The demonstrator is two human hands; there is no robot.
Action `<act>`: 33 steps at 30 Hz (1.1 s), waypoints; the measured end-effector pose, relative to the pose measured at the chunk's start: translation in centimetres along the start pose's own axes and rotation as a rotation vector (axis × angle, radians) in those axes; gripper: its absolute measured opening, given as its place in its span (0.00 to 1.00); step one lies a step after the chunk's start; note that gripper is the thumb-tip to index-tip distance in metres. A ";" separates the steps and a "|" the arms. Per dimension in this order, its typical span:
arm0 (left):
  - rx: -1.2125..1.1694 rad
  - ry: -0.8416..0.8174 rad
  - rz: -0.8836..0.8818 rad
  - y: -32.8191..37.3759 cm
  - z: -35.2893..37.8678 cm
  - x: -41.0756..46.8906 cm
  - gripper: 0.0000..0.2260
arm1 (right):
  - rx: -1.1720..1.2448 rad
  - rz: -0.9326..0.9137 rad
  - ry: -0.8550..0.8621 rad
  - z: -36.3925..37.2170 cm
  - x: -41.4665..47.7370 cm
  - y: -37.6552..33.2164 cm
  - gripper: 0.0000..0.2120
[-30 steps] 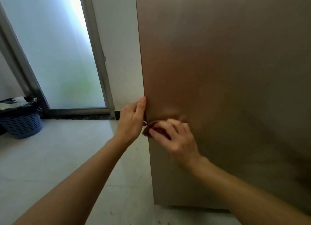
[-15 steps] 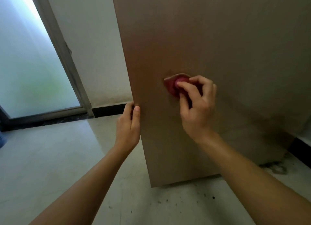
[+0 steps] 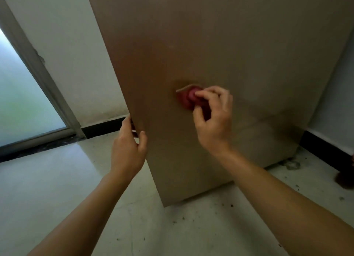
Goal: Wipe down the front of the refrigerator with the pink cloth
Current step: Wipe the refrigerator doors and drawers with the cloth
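Pressing a bunched pink cloth (image 3: 186,99) against the brown front of the refrigerator (image 3: 239,44), the right hand (image 3: 213,119) has its fingers curled, with fingertips (image 3: 200,93) and thumb pinching the wad. Only a small rounded lump of cloth and one thin pale edge show to the left of the knuckles. The cloth touches the front panel around the middle of its width, in the lower part of what is visible. The left hand (image 3: 128,150) grips the refrigerator's left edge lower down. Its thumb (image 3: 142,140) lies on the front face and its fingers wrap round the corner to the side, where their tips are hidden. The refrigerator stands on a pale floor (image 3: 57,198), which carries dark specks (image 3: 226,205) near the cabinet's base and a small heap of greyish litter (image 3: 291,164) by its lower right corner. Behind, a white wall (image 3: 72,50) ends in a black skirting (image 3: 103,125), and to the left a frosted glass door (image 3: 21,102) sits in a grey frame (image 3: 41,71). At the far right edge a dark brown shape (image 3: 344,179) is too blurred to tell what it is.
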State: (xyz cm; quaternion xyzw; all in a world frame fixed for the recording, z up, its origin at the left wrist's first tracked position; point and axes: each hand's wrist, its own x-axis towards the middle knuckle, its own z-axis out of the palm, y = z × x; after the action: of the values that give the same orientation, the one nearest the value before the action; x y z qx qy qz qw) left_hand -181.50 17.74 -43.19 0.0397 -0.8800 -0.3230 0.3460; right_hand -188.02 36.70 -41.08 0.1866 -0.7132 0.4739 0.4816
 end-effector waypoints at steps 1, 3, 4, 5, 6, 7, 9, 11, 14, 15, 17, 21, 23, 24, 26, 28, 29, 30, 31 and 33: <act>0.005 0.012 -0.005 0.1 0.2 -0.1 0.19 | -0.039 0.033 0.076 -0.3 1.9 0.4 0.13; 0.010 0.012 -0.011 0.3 0.4 -0.2 0.19 | -0.129 0.138 0.152 0.0 2.3 2.0 0.14; 0.012 0.004 -0.010 0.3 0.4 -0.1 0.19 | -0.173 0.180 0.143 0.8 0.6 2.5 0.15; 0.015 -0.002 -0.006 0.3 0.3 -0.1 0.19 | -0.202 0.195 0.089 1.6 -2.1 2.8 0.16; 0.020 -0.007 -0.003 0.4 0.1 -0.1 0.19 | -0.214 0.165 -0.010 2.2 -5.4 3.1 0.17; 0.025 -0.012 0.000 0.4 0.0 0.0 0.19 | -0.208 0.111 -0.148 2.6 -8.8 3.6 0.17; 0.031 -0.019 0.001 0.5 -0.1 0.0 0.19 | -0.120 0.063 -0.508 2.3 -14.0 5.0 0.14; 0.043 -0.010 -0.001 0.6 -0.2 -0.2 0.20 | -0.024 0.160 -0.708 1.0 -15.1 5.8 0.10; 0.187 0.096 0.054 0.4 -0.1 -0.4 0.19 | -0.047 0.225 -0.357 -0.8 -9.1 5.1 0.08; 0.234 0.143 0.083 0.3 -0.1 -0.5 0.19 | -0.051 0.219 -0.194 -1.6 -5.9 4.8 0.09; 0.296 0.199 0.186 0.3 0.0 -0.8 0.19 | -0.050 0.224 0.074 -3.1 0.1 5.1 0.11; 0.379 0.108 0.493 1.3 0.1 -1.6 0.16 | -0.225 0.388 0.234 -2.1 2.6 7.7 0.13; 0.397 0.033 0.576 1.8 0.6 -2.1 0.13 | -0.256 0.441 0.192 0.1 -1.1 7.5 0.15; 0.403 0.005 0.601 1.9 1.0 -2.2 0.12 | -0.241 0.438 0.138 0.8 -3.4 7.1 0.15; 0.415 -0.033 0.645 2.3 1.9 -2.3 0.11 | -0.219 0.375 -0.088 1.3 -8.3 7.4 0.14; 0.420 -0.070 0.693 2.9 3.1 -2.4 0.11 | -0.161 0.356 -0.416 0.0 -11.8 8.1 0.10; 0.415 -0.085 0.713 3.3 3.8 -2.4 0.11 | -0.138 0.383 -0.532 -1.0 -12.4 8.8 0.07; 0.410 -0.093 0.730 3.9 4.5 -2.3 0.11 | -0.099 0.435 -0.569 -2.3 -11.9 9.2 0.05; 0.404 -0.096 0.744 4.5 5.3 -2.2 0.10 | -0.089 0.489 -0.513 -3.4 -10.5 9.7 0.05; 0.401 -0.087 0.768 5.8 6.8 -1.7 0.09 | -0.141 0.490 -0.237 -5.4 -5.6 11.6 0.07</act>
State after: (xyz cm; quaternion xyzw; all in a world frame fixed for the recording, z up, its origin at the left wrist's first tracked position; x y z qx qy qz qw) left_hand -183.61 26.46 -44.54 -0.2379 -0.8899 0.0053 0.3891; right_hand -191.06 45.79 -51.15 0.0287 -0.8196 0.5003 0.2778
